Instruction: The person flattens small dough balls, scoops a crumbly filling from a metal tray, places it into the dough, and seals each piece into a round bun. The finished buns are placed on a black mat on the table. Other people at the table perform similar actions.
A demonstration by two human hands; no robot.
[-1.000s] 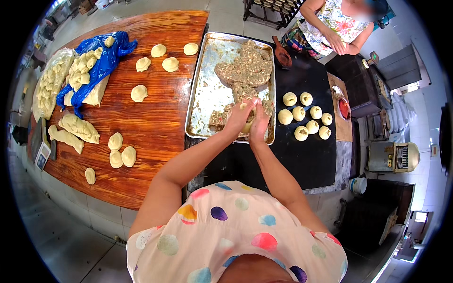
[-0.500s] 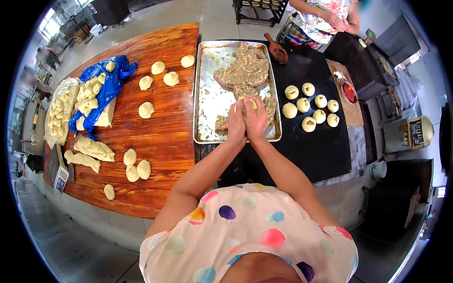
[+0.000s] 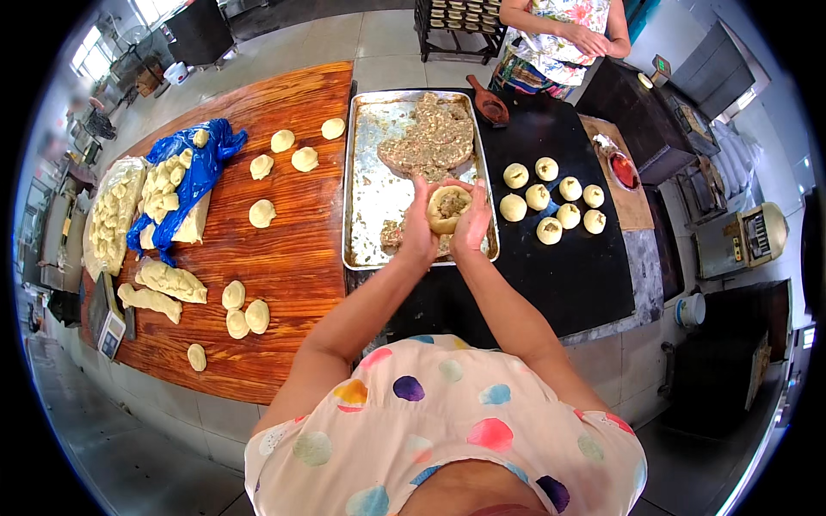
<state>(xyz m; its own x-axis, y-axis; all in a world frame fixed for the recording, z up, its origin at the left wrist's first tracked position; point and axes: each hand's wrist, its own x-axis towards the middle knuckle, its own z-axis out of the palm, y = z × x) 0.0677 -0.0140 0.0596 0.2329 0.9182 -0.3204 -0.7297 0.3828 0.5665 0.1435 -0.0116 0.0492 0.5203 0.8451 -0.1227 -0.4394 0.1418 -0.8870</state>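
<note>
Between my two palms I hold a round dough bun (image 3: 442, 225), its top gaping to show brownish filling inside. My left hand (image 3: 420, 225) cups its left side and my right hand (image 3: 472, 222) its right. Both are over a metal tray (image 3: 365, 105). A large mound of speckled filling (image 3: 434, 138) spreads across the tray's far part, and a smaller heap lies partly hidden beneath my hands. To the right, several filled buns (image 3: 539, 197) rest on a black surface, some with filling peeking from the top.
Dough rounds (image 3: 261, 213) dot the wooden table (image 3: 301, 258) on the left, beside two dough rolls (image 3: 172, 281) and a blue bag (image 3: 225, 138) under dough pieces. A wooden scoop (image 3: 489, 103) lies past the tray. Another person (image 3: 564, 39) stands beyond, hands together.
My hands have turned and parted slightly, so the bun's filled opening now shows between them. The whole scene has shifted a little as the view moved.
</note>
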